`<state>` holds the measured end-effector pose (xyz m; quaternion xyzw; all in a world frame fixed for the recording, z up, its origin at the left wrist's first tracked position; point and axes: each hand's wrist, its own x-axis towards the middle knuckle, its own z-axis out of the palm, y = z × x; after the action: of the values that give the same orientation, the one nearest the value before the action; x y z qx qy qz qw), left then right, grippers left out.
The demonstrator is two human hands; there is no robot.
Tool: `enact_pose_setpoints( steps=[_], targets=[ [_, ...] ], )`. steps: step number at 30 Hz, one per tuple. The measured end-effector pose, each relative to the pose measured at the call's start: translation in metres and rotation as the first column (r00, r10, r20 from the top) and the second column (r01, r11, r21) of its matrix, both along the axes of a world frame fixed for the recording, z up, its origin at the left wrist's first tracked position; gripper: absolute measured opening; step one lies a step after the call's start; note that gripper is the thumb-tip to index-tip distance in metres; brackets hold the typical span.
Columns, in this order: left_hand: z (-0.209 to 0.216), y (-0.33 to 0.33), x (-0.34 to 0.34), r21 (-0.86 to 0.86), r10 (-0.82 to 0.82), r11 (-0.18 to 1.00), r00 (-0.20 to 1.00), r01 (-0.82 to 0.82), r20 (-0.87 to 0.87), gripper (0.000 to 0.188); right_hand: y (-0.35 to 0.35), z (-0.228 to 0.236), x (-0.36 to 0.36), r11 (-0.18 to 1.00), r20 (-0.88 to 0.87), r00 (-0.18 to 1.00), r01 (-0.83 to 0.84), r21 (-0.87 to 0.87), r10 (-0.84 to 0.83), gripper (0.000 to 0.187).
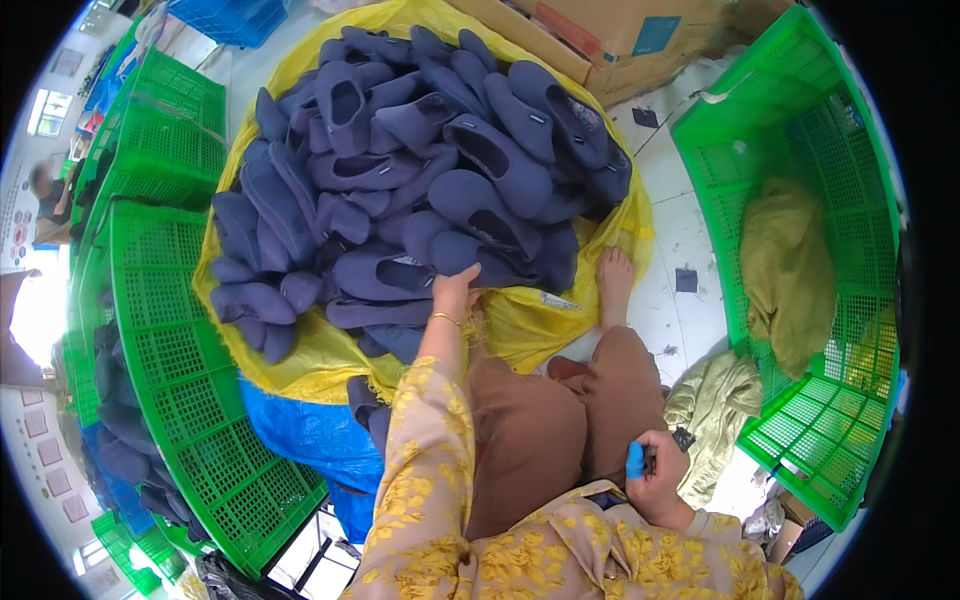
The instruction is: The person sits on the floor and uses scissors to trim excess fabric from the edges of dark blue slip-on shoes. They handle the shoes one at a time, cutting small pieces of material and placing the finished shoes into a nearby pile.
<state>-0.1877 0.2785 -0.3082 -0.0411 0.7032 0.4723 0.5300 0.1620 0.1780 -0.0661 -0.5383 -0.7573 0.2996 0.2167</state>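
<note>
A big heap of navy slip-on shoes (400,170) fills an opened yellow woven sack (290,375) in front of me. My left hand (455,290) reaches to the heap's near edge. Its fingers are closed on a navy slip-on shoe (470,258), with the thumb on top; the fingers underneath are hidden. Close to my body, above my lap, my right hand (658,478) is curled closed. A blue cover wraps one of its digits. Something small and dark shows by its fingers, too little to name.
Green mesh crates (190,350) line the left side, with dark shoes behind. On the right, a large green crate (740,270) holds an olive cloth (788,270). Cardboard boxes (620,50) stand at the back. A blue sheet (300,430) lies below the sack.
</note>
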Motion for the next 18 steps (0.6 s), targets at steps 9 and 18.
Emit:
enact_pose_setpoints(
  steps=[9,18],
  targets=[
    [0.016,0.003,-0.010,-0.282,-0.294,0.955,0.148,0.092,-0.944,0.069,0.001,-0.009,0.027,0.999,-0.088,0.996,0.026,-0.035,-0.029,0.017],
    [0.031,0.057,-0.107,-0.112,-0.504,0.761,0.473,0.639,-0.723,0.107,0.006,-0.011,0.041,0.997,-0.123,0.992,-0.039,-0.068,0.030,0.018]
  ],
)
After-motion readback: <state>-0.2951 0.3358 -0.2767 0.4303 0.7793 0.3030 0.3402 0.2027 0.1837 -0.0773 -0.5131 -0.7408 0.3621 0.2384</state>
